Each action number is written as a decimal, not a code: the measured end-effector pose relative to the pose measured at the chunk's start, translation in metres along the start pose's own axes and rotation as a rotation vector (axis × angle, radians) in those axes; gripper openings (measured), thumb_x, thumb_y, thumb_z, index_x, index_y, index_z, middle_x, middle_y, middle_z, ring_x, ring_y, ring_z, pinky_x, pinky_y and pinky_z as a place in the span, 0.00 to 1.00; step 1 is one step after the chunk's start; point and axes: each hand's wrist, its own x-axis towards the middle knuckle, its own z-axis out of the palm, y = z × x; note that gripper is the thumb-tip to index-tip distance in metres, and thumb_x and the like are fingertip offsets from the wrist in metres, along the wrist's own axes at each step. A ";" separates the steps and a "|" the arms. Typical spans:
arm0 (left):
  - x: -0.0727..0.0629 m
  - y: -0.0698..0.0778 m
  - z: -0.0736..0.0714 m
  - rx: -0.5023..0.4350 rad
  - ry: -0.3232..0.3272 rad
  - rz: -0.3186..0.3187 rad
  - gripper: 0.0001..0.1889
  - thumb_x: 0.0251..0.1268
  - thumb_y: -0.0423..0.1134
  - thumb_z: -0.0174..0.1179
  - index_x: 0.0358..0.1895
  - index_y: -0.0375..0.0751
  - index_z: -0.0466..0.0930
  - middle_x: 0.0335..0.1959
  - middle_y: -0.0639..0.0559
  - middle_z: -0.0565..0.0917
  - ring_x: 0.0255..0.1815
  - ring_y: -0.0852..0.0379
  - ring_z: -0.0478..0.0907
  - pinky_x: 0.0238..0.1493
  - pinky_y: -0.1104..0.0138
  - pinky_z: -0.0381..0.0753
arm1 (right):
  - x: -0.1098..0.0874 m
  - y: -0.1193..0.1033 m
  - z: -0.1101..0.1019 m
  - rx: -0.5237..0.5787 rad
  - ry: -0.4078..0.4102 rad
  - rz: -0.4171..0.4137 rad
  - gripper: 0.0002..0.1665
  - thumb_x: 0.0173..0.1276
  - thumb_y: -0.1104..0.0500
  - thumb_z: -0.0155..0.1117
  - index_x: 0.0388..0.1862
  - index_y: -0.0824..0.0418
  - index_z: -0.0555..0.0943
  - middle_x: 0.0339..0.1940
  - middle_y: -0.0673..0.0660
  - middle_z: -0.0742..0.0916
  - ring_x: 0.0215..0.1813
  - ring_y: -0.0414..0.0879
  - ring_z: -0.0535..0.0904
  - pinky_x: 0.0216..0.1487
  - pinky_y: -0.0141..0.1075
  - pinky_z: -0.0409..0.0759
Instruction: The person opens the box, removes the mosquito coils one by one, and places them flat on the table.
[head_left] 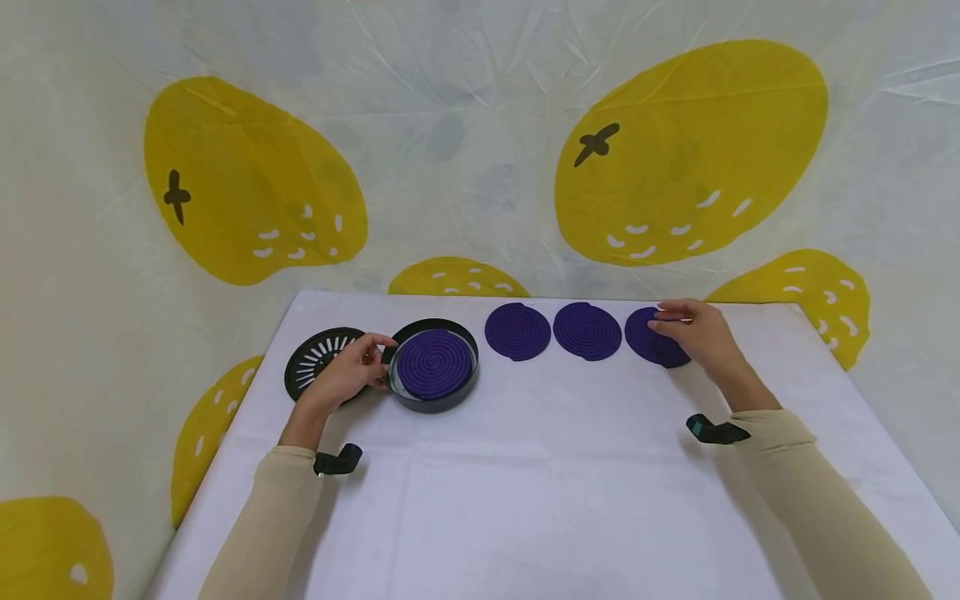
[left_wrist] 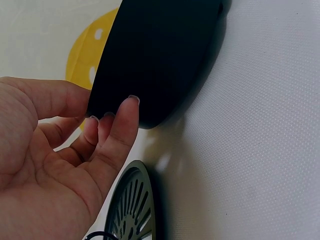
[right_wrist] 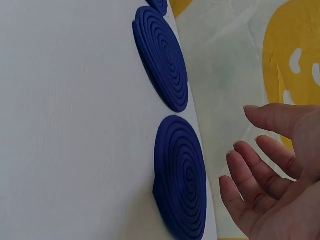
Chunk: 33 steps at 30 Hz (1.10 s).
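My left hand [head_left: 345,372] grips the wall of a round black mosquito coil holder [head_left: 435,407] at its left side, thumb at the rim and fingers against the outside. In the left wrist view the holder's dark wall [left_wrist: 160,60] stands tilted in the picture. A purple mosquito coil [head_left: 433,364] lies inside it. Over the rightmost loose mosquito coil [head_left: 645,337] hovers my right hand [head_left: 705,335], its fingers loosely bent with nothing between them. The right wrist view shows a gap between that hand [right_wrist: 280,175] and the nearest coil [right_wrist: 180,180].
Left of the holder lies its slotted black lid [head_left: 311,358], partly behind my left hand. Two more purple coils, a left one [head_left: 517,332] and a middle one [head_left: 587,332], lie in a row near the back edge of the white-covered table [head_left: 540,483]. A lemon-print cloth [head_left: 465,167] hangs behind.
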 end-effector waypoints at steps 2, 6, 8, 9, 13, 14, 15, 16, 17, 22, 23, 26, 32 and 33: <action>0.000 0.000 0.000 0.001 -0.001 0.001 0.25 0.68 0.24 0.58 0.68 0.33 0.69 0.34 0.46 0.68 0.38 0.46 0.77 0.41 0.57 0.87 | 0.000 -0.004 0.002 0.000 -0.009 -0.004 0.34 0.70 0.51 0.70 0.67 0.70 0.75 0.57 0.71 0.84 0.43 0.26 0.75 0.42 0.13 0.74; 0.001 0.000 0.000 -0.002 -0.006 0.007 0.25 0.69 0.24 0.57 0.69 0.32 0.68 0.34 0.47 0.68 0.38 0.46 0.77 0.42 0.56 0.87 | 0.001 -0.010 0.007 0.021 -0.029 -0.006 0.35 0.70 0.51 0.70 0.67 0.70 0.74 0.56 0.71 0.84 0.40 0.24 0.76 0.42 0.13 0.74; 0.001 0.000 0.001 -0.001 -0.007 0.007 0.25 0.69 0.24 0.57 0.69 0.31 0.67 0.34 0.47 0.68 0.38 0.45 0.78 0.42 0.54 0.87 | 0.000 -0.013 0.010 0.035 -0.037 -0.009 0.34 0.70 0.51 0.70 0.67 0.70 0.74 0.56 0.71 0.84 0.39 0.23 0.77 0.42 0.14 0.75; 0.001 0.000 0.001 0.000 -0.007 0.005 0.25 0.69 0.24 0.57 0.69 0.31 0.67 0.34 0.47 0.68 0.38 0.45 0.78 0.42 0.53 0.87 | 0.000 -0.014 0.011 0.042 -0.041 -0.012 0.34 0.70 0.51 0.70 0.67 0.70 0.74 0.56 0.71 0.84 0.39 0.22 0.77 0.42 0.14 0.75; 0.002 -0.001 0.000 0.008 -0.004 -0.008 0.25 0.69 0.24 0.56 0.69 0.31 0.67 0.34 0.46 0.68 0.39 0.44 0.77 0.44 0.52 0.87 | 0.000 -0.019 0.016 0.077 -0.043 -0.027 0.32 0.69 0.54 0.71 0.66 0.70 0.75 0.55 0.72 0.84 0.37 0.23 0.78 0.41 0.15 0.77; 0.002 -0.001 0.000 0.008 -0.002 -0.012 0.25 0.69 0.23 0.56 0.68 0.31 0.67 0.34 0.46 0.68 0.39 0.44 0.77 0.44 0.51 0.87 | 0.001 -0.020 0.017 0.087 -0.044 -0.030 0.31 0.69 0.55 0.71 0.65 0.70 0.75 0.55 0.73 0.84 0.37 0.23 0.78 0.41 0.16 0.77; 0.003 -0.001 0.000 0.010 -0.002 -0.013 0.25 0.69 0.23 0.56 0.68 0.30 0.67 0.34 0.46 0.68 0.39 0.43 0.77 0.44 0.50 0.87 | 0.001 -0.021 0.018 0.096 -0.045 -0.031 0.30 0.69 0.57 0.70 0.65 0.71 0.75 0.55 0.73 0.84 0.37 0.23 0.78 0.41 0.16 0.77; 0.003 -0.001 0.000 0.012 -0.003 -0.014 0.25 0.69 0.22 0.55 0.68 0.30 0.67 0.34 0.45 0.68 0.39 0.42 0.77 0.45 0.50 0.86 | 0.001 -0.022 0.019 0.099 -0.045 -0.032 0.30 0.69 0.58 0.70 0.65 0.71 0.75 0.55 0.73 0.84 0.37 0.23 0.79 0.41 0.16 0.77; 0.003 -0.001 0.000 0.012 -0.003 -0.015 0.24 0.69 0.22 0.55 0.68 0.29 0.67 0.34 0.45 0.68 0.39 0.42 0.77 0.45 0.50 0.86 | 0.001 -0.024 0.021 0.100 -0.047 -0.033 0.30 0.70 0.58 0.70 0.65 0.70 0.75 0.55 0.73 0.84 0.37 0.23 0.78 0.41 0.16 0.77; 0.002 0.000 0.000 0.011 -0.002 -0.014 0.24 0.69 0.23 0.56 0.68 0.31 0.68 0.34 0.46 0.68 0.39 0.44 0.77 0.44 0.53 0.87 | 0.000 -0.032 0.027 0.084 -0.065 -0.028 0.31 0.71 0.54 0.69 0.67 0.68 0.75 0.56 0.70 0.84 0.39 0.26 0.78 0.42 0.15 0.76; 0.001 0.001 0.000 0.008 -0.001 -0.015 0.24 0.69 0.24 0.56 0.68 0.32 0.68 0.34 0.46 0.68 0.39 0.45 0.77 0.44 0.54 0.87 | 0.000 -0.034 0.028 0.086 -0.069 -0.026 0.31 0.71 0.54 0.69 0.67 0.68 0.75 0.56 0.70 0.84 0.40 0.26 0.78 0.42 0.15 0.76; 0.000 0.001 0.000 0.004 0.002 -0.016 0.24 0.69 0.24 0.57 0.67 0.34 0.69 0.34 0.46 0.68 0.39 0.45 0.77 0.43 0.56 0.88 | 0.000 -0.038 0.032 0.087 -0.081 -0.019 0.32 0.70 0.52 0.69 0.67 0.66 0.75 0.57 0.68 0.84 0.41 0.29 0.79 0.43 0.16 0.76; 0.001 0.000 0.000 0.013 0.002 -0.016 0.24 0.69 0.24 0.57 0.68 0.32 0.68 0.34 0.46 0.68 0.39 0.46 0.78 0.43 0.57 0.87 | -0.002 -0.047 0.040 0.118 -0.125 -0.014 0.32 0.70 0.51 0.70 0.67 0.64 0.76 0.57 0.66 0.84 0.43 0.33 0.79 0.41 0.22 0.78; 0.001 0.000 0.000 0.015 0.001 -0.016 0.24 0.69 0.24 0.56 0.68 0.31 0.68 0.34 0.46 0.68 0.39 0.45 0.78 0.42 0.57 0.87 | -0.002 -0.048 0.041 0.121 -0.131 -0.014 0.31 0.70 0.51 0.70 0.67 0.64 0.76 0.57 0.66 0.84 0.44 0.34 0.79 0.41 0.23 0.78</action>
